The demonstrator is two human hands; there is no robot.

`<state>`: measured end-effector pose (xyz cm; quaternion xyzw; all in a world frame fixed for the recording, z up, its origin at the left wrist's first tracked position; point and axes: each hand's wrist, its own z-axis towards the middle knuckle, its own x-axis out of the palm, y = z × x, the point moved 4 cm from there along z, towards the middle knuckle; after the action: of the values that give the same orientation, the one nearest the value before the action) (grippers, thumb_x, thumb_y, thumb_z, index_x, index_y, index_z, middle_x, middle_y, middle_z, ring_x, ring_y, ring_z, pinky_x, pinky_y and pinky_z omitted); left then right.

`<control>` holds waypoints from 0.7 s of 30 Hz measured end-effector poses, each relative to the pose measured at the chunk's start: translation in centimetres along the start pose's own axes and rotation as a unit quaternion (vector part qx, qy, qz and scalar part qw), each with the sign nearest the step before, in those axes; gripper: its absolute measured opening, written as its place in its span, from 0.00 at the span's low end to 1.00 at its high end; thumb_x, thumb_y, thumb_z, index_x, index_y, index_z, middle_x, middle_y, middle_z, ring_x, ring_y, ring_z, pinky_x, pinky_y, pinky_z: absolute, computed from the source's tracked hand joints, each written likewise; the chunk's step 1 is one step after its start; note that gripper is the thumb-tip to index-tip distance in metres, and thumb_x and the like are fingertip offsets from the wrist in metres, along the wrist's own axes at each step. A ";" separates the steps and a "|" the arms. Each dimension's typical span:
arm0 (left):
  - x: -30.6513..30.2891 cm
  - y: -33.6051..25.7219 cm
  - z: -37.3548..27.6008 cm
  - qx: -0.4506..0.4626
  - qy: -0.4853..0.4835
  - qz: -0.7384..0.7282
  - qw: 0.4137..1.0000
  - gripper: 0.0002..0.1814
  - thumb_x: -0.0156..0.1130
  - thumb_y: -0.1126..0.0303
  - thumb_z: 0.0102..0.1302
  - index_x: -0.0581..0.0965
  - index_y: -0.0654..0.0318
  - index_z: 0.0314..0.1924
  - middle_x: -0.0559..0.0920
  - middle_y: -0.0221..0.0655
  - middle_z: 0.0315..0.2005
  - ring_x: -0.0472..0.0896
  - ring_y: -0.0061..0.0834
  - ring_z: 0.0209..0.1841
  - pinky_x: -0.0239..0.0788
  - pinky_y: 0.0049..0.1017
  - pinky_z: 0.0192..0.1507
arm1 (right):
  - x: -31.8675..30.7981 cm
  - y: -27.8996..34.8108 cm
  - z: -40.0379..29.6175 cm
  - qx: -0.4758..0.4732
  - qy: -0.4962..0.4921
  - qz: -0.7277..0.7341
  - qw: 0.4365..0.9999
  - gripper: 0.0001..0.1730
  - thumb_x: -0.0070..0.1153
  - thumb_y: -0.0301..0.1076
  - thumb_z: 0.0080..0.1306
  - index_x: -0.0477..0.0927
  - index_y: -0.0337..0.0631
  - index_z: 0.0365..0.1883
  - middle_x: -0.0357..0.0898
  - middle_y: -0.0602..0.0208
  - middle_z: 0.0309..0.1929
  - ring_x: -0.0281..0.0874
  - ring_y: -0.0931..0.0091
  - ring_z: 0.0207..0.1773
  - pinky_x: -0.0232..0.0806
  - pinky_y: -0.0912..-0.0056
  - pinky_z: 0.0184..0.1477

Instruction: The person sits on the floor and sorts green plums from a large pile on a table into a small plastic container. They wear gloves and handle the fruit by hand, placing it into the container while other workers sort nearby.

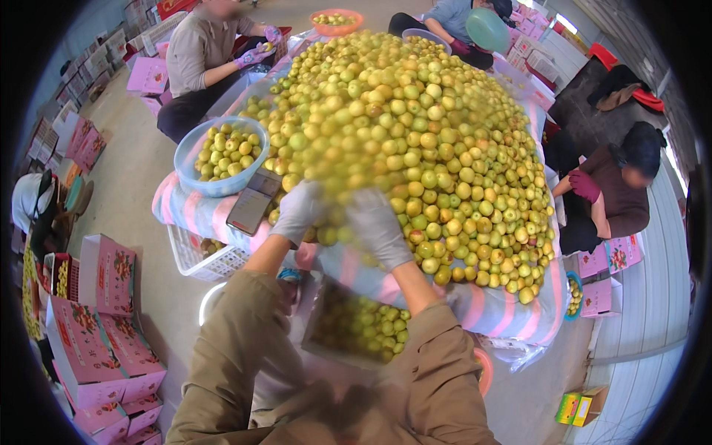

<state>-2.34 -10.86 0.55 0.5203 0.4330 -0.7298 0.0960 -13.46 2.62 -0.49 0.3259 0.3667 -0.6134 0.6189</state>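
Observation:
A large heap of round yellow-green fruit (pixel 428 139), perhaps jujubes, covers a table draped in a striped pink, blue and white cloth (pixel 356 272). My left hand (pixel 300 210), in a pale glove, is at the near left edge of the heap, just right of a smartphone (pixel 254 201). My right hand (pixel 378 225), gloved alike, touches the heap's near edge. The fingers of both hands are blurred, so whether they hold fruit cannot be told. Below my forearms, a box (pixel 322 328) holds more of the fruit. A blue plastic bowl (pixel 183 161) with fruit stands beyond the phone.
A white plastic basket (pixel 214 267) is under the table's left corner. Pink printed cartons (pixel 92 345) are stacked at the lower left. One co-worker (pixel 203 61) sits at the upper left, another (pixel 617 183) at the right. An orange basin (pixel 337 28) stands at the far end.

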 end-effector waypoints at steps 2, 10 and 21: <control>-0.8 0.8 0.4 0.033 -0.072 0.048 0.996 0.15 0.65 0.61 0.52 0.79 0.55 0.41 0.79 0.35 0.37 0.79 0.37 0.42 0.70 0.33 0.41 | -0.1 -1.5 -0.8 0.017 -0.007 0.010 1.000 0.14 0.50 0.31 0.57 0.80 0.49 0.42 0.73 0.56 0.52 0.68 0.60 0.56 0.56 0.51 0.65; 1.0 -2.3 -1.2 0.157 0.051 0.149 0.975 0.09 0.64 0.63 0.51 0.79 0.53 0.34 0.80 0.33 0.29 0.79 0.41 0.36 0.72 0.35 0.34 | -3.7 -5.4 -3.6 0.138 -0.003 -0.098 0.986 0.14 0.51 0.31 0.58 0.78 0.49 0.43 0.72 0.57 0.53 0.65 0.62 0.59 0.54 0.51 0.66; 1.8 -4.4 -1.4 0.151 0.084 0.182 0.968 0.20 0.70 0.61 0.41 0.77 0.60 0.35 0.82 0.40 0.31 0.80 0.40 0.36 0.71 0.35 0.37 | -6.6 -3.7 -4.8 0.160 -0.086 0.043 0.982 0.14 0.55 0.29 0.57 0.77 0.42 0.43 0.74 0.53 0.52 0.70 0.58 0.55 0.61 0.53 0.60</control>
<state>-4.84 -6.59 1.24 0.6580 0.2221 -0.7109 0.1112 -17.32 10.05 2.83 0.3824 0.1948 -0.6628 0.6137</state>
